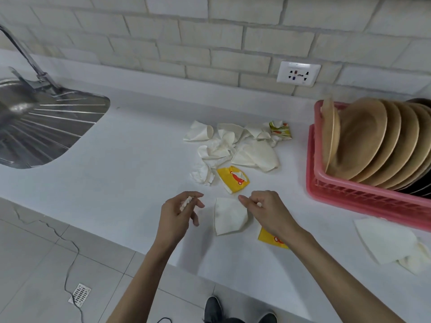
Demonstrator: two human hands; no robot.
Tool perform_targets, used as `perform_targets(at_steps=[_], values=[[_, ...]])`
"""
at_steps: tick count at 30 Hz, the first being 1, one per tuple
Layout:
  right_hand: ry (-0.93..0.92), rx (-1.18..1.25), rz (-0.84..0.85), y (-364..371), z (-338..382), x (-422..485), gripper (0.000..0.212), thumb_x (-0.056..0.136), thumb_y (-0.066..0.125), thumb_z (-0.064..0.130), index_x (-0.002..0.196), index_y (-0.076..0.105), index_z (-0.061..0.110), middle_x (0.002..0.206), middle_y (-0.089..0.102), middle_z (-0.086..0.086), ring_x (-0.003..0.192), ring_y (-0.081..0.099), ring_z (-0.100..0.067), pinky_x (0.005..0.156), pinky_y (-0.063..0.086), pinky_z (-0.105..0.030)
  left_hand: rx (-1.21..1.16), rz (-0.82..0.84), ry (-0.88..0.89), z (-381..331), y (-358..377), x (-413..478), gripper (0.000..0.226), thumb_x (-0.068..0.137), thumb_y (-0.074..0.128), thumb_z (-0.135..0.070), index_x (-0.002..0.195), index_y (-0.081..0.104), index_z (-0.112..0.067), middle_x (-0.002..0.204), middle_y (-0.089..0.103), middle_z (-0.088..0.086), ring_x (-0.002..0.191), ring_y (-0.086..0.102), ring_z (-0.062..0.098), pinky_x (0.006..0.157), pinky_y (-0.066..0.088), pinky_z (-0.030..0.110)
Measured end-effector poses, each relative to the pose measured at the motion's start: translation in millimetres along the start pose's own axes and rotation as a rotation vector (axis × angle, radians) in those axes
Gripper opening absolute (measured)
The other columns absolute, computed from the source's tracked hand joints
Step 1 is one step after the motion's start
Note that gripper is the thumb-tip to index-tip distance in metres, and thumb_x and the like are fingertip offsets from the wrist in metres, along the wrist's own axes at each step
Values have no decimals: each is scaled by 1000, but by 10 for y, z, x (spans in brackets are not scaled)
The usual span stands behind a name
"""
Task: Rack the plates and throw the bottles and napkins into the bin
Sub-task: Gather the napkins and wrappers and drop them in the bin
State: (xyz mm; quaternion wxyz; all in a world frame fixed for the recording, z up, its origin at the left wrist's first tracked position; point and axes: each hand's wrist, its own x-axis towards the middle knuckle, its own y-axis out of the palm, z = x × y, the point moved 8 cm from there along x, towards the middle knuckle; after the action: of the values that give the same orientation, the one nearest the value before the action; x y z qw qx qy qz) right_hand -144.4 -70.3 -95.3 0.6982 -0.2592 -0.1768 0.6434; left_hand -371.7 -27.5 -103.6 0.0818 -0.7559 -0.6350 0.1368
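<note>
Near the table's (140, 164) front edge, your left hand (179, 214) is pinching a napkin scrap (185, 203), your right hand (268, 212) is pinching a white bit (258, 203) beside a flat napkin (227, 217); plates (363, 138) are standing in the pink rack (349, 194).

Paper, plastic and metal on a smooth white desk (130, 173).
The napkin (229, 215) pinched by the right hand (265, 210) and the crumpled scrap (185, 202) in the left hand (179, 215) are soft matt paper, like the creased napkins (233, 141) beyond them; the yellow packets (233, 179) look printed. Right of the hands, matt tan plates (363, 136) fill a pink plastic rack (349, 197); far left, a ribbed metal sink (46, 127) shines.
</note>
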Motion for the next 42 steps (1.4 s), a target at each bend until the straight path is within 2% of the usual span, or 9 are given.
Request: perform_targets(at_steps=[5, 9, 16, 20, 22, 24, 29, 40, 42], values=[[-27, -114, 37, 204, 224, 269, 42, 101, 49, 35, 66, 40, 12, 58, 34, -3, 57, 31, -17, 57, 26, -35, -21, 15, -22, 34, -116, 73, 37, 97, 61, -25, 65, 60, -6, 49, 46, 5, 35, 36, 19, 43, 31, 23], [-37, -273, 90, 379, 374, 540, 20, 104, 37, 27, 111, 53, 18, 81, 56, -2, 77, 48, -22, 67, 36, -36, -1, 47, -22, 100, -207, 75, 60, 100, 54, -38, 56, 26, -7, 51, 26, 5, 48, 23, 18, 51, 23, 30], [-156, -644, 143, 731, 590, 1043, 45, 96, 56, 32, 138, 44, 19, 110, 64, -6, 101, 61, -30, 77, 45, -37, -44, 9, -83, 336, -462, 51, 65, 102, 48, -40, 57, 26, 0, 52, 25, 9, 49, 22, 19, 51, 25, 27], [-137, -923, 274, 1004, 587, 1224, 41, 89, 63, 36, 124, 53, 17, 113, 65, -7, 104, 61, -30, 76, 42, -36, -50, 19, -114, 469, -567, 5, 64, 102, 48, -40, 58, 27, 3, 54, 26, 10, 53, 22, 21, 50, 25, 27], [-168, -1006, 293, 1113, 604, 1248, 9, 88, 60, 19, 94, 55, 14, 107, 63, -10, 101, 62, -31, 68, 36, -34, -41, 14, -124, 531, -613, -13, 64, 102, 48, -40, 59, 27, 2, 54, 27, 9, 53, 22, 20, 48, 27, 21], [-187, -1057, 314, 1181, 624, 1259, 27, 85, 55, 4, 69, 37, 16, 89, 58, -9, 93, 62, -32, 64, 28, -33, -39, 9, -142, 599, -654, -23, 63, 101, 49, -41, 58, 27, -1, 54, 27, 8, 52, 23, 19, 49, 24, 25], [-248, -974, 325, 1228, 742, 1231, 34, 79, 56, 5, 59, 29, 16, 61, 35, 0, 70, 46, -28, 53, 19, -35, -44, 12, -168, 700, -677, -29, 62, 100, 50, -41, 56, 27, -4, 53, 27, 5, 50, 22, 18, 48, 23, 25], [-165, -455, 144, 1064, 798, 1013, 39, 85, 63, 47, 71, 46, 15, 78, 47, 2, 71, 48, -19, 61, 34, -34, -99, 64, -146, 661, -547, 37, 57, 102, 50, -35, 60, 24, -8, 53, 23, 0, 47, 20, 14, 46, 20, 25], [-170, -450, 163, 1066, 817, 1001, 36, 81, 68, 37, 71, 42, 14, 75, 46, 3, 71, 46, -18, 59, 32, -33, -100, 69, -138, 637, -534, 45, 56, 102, 50, -35, 60, 23, -8, 54, 23, 1, 48, 20, 14, 47, 20, 25]])
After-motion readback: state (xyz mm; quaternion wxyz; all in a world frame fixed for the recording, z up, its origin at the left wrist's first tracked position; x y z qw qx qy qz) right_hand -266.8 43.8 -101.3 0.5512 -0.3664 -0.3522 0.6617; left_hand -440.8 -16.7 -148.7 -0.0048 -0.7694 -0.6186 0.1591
